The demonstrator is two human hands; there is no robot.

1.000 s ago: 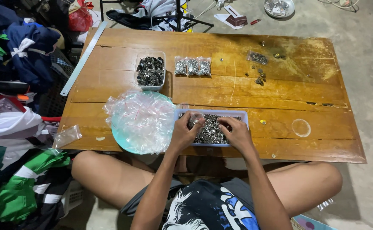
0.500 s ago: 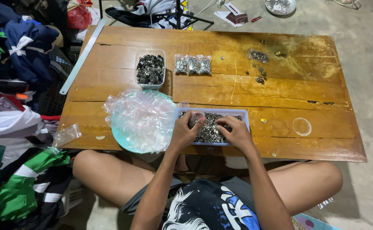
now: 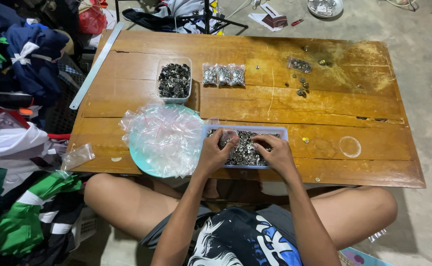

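Just below the frame's centre, a shallow pale-blue tray (image 3: 282, 132) of small metal fasteners (image 3: 245, 150) sat on the wooden table (image 3: 255, 103). The left hand (image 3: 215, 153) pinched a small clear bag (image 3: 227, 136) with curled fingers; the right hand (image 3: 276, 153) rested on the fasteners, fingers bent, grasp unclear. Left of them lay a heap of zip bags (image 3: 164, 138) on a teal plate (image 3: 144, 165).
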